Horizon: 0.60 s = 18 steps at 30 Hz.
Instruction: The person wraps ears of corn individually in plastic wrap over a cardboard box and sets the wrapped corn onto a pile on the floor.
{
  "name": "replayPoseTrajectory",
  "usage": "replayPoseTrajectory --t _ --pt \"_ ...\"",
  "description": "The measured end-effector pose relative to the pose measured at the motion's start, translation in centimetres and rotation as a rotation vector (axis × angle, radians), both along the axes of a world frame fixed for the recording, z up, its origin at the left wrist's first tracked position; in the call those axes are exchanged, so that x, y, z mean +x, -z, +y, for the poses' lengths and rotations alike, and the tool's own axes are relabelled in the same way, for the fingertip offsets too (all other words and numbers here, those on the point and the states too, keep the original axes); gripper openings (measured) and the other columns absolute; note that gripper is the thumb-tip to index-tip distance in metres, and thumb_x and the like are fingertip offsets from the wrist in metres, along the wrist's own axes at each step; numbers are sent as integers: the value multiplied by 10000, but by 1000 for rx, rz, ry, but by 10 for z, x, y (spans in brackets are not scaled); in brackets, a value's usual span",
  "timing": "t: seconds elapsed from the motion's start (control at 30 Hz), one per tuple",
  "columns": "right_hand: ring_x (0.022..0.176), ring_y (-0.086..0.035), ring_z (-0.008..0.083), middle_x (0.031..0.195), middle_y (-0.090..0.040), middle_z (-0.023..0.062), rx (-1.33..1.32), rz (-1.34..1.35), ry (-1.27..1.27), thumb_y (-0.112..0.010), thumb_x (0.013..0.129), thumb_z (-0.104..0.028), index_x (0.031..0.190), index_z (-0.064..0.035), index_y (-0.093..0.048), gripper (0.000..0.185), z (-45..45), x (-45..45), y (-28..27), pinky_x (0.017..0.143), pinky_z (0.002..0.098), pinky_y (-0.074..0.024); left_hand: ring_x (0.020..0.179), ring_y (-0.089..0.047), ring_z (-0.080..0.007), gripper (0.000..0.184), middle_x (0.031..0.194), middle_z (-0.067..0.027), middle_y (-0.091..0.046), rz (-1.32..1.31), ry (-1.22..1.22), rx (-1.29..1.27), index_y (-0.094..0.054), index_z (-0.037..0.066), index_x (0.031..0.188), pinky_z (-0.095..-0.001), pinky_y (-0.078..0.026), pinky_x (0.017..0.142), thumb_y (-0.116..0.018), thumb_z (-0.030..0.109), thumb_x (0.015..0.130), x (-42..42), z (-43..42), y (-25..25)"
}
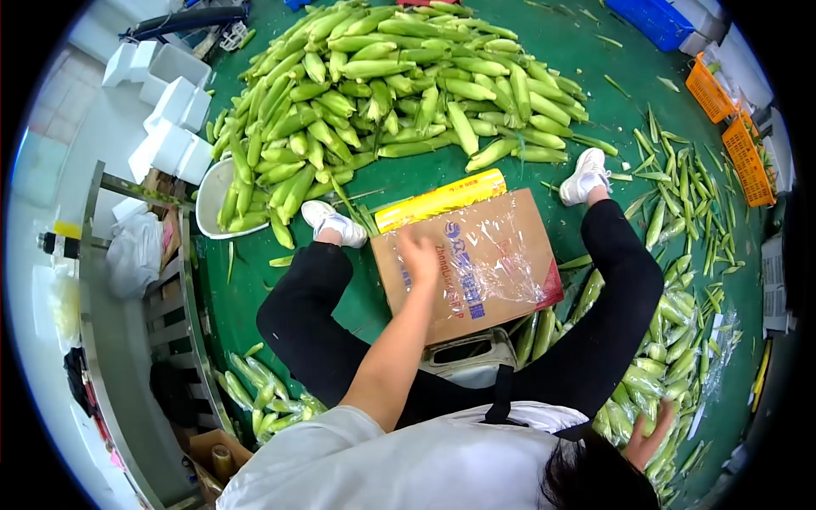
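A cardboard box (pixel 408 293) lies in front of the person's knees, with clear plastic film (pixel 501 255) spread over its top. Along its far edge rests a yellow roll box (pixel 442 201). My left hand (pixel 418 257) is over the box's left part, its fingers bent together at the film; whether they pinch it is too small to tell. Down at the lower right, my right hand (pixel 650 438) has its fingers spread beside the film-wrapped corn (pixel 642 378), holding nothing visible.
A big heap of corn (pixel 382 85) covers the floor ahead, partly in a white tub (pixel 212 200). Loose husks (pixel 693 187) lie to the right, near orange crates (pixel 748 157). More wrapped corn (pixel 263 395) is at lower left, beside a metal rack (pixel 191 314).
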State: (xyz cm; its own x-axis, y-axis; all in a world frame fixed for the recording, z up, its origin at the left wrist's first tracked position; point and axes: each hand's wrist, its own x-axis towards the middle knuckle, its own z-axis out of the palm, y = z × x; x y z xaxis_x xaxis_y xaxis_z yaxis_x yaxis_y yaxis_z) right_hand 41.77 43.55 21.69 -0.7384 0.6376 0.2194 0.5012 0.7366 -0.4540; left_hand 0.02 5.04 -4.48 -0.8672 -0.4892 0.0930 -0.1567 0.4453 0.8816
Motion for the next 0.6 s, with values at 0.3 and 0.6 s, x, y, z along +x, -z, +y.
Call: replayPoseTrajectory --t 0.3,0.6 --pt "1247 -565 208 1329 -637 74 -1285 -211 -292 -542 1014 -446 1402 -87 -556 529 53 -476 319 1093 467 -355 1394 -418 -360 787 1510 -199 -446 -521 -437 550 -353 64 1529 -523 -347 1125 -484 589 958 21 -119 11" --pt "1411 -417 242 1513 -448 190 -1595 241 -344 -553 1019 -427 1517 -25 -360 668 -49 -596 449 1160 380 -312 1265 -545 -326 706 1429 -149 -535 -1159 -302 1193 -501 101 1428 -551 -468 1022 -413 640 981 103 -104 68"
